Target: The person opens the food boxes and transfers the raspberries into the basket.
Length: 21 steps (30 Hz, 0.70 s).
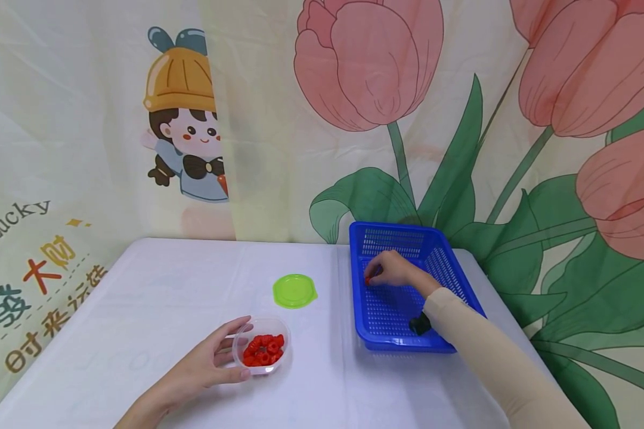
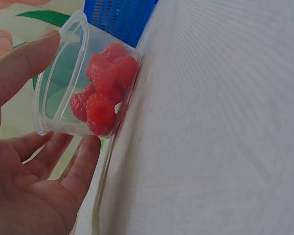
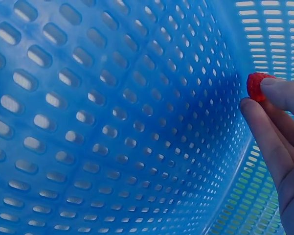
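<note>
A clear plastic tub [image 1: 259, 326] stands on the white-covered table, with several red raspberries [image 1: 263, 351] inside. My left hand [image 1: 206, 360] holds the tub from its left side, thumb on the near side and fingers on the far side. In the left wrist view the raspberries [image 2: 101, 108] show through the tub's wall [image 2: 78, 128]. Inside the blue plastic basket [image 1: 372, 344], my right hand [image 1: 390, 269] pinches one raspberry [image 3: 255, 87] between thumb and fingertips, close to the basket's left wall. Its other fingers are partly hidden in the head view.
A green lid [image 1: 294, 291] lies on the table [image 1: 193, 286] between the tub and the basket. The dark wrist camera [image 1: 420, 323] is at my right sleeve, over the basket. Behind the table hangs a printed curtain [image 1: 263, 119] with tulips and a cartoon figure.
</note>
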Tool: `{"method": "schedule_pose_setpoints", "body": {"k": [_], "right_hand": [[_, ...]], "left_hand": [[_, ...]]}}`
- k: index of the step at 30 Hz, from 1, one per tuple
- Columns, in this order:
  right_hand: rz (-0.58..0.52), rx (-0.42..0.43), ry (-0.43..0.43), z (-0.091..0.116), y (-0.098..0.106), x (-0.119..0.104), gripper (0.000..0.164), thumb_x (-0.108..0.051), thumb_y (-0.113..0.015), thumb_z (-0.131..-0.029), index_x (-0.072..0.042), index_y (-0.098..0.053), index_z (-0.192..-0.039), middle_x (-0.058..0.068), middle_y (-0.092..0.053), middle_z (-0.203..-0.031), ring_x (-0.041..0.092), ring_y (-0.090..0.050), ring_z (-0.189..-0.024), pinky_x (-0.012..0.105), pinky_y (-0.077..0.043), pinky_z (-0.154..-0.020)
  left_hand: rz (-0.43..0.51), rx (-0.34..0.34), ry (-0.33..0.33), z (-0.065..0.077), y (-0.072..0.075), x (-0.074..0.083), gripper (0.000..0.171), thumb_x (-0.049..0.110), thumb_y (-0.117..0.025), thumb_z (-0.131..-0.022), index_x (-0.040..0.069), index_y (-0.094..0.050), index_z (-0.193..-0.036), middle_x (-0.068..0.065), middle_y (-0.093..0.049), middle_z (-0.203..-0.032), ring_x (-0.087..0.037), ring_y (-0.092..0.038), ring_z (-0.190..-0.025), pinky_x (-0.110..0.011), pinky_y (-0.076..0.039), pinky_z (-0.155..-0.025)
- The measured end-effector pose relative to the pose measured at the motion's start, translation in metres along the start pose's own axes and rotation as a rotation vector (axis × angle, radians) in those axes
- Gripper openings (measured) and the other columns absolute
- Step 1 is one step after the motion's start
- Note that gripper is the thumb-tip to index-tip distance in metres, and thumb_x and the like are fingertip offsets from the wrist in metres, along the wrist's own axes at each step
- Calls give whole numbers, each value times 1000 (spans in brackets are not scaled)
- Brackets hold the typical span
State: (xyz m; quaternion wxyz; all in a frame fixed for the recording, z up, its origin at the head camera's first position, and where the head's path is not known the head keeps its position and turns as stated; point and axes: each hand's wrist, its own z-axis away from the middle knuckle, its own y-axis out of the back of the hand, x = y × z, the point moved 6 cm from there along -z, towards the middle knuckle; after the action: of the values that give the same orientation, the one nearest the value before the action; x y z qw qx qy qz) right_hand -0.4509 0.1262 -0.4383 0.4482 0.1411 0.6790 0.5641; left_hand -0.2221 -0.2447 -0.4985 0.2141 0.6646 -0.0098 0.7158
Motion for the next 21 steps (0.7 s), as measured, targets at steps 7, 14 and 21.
{"method": "schedule_pose_setpoints", "body": {"k": [7,14,21], "right_hand": [[40,-4,-6,0,-1,1,13,-7,-83,-91,-9,-82,-103,-1,-80,-97,13,-74,-91,33,-61,-87],[67,-33,-13,1,-2,3,13,-6,-83,-91,-9,-82,-103,-1,-79,-98,14,-74,-94,32,-61,-89],[60,-51,-12,8,10,-5,21,-6,-82,-90,-6,-81,-112,6,-80,-106,23,-75,-101,38,-61,-93]], "left_hand": [[4,-4,-8,0,0,-1,94,22,-88,-89,27,-33,-165,-12,-38,-167,-41,-47,-147,-21,-53,-102],[2,-9,-34,1,-1,-1,92,20,-87,-89,27,-34,-164,-12,-38,-167,-40,-49,-146,-19,-51,-100],[3,-4,-29,1,0,-2,93,21,-87,-89,28,-34,-164,-12,-38,-167,-40,-48,-147,-18,-50,-100]]}}
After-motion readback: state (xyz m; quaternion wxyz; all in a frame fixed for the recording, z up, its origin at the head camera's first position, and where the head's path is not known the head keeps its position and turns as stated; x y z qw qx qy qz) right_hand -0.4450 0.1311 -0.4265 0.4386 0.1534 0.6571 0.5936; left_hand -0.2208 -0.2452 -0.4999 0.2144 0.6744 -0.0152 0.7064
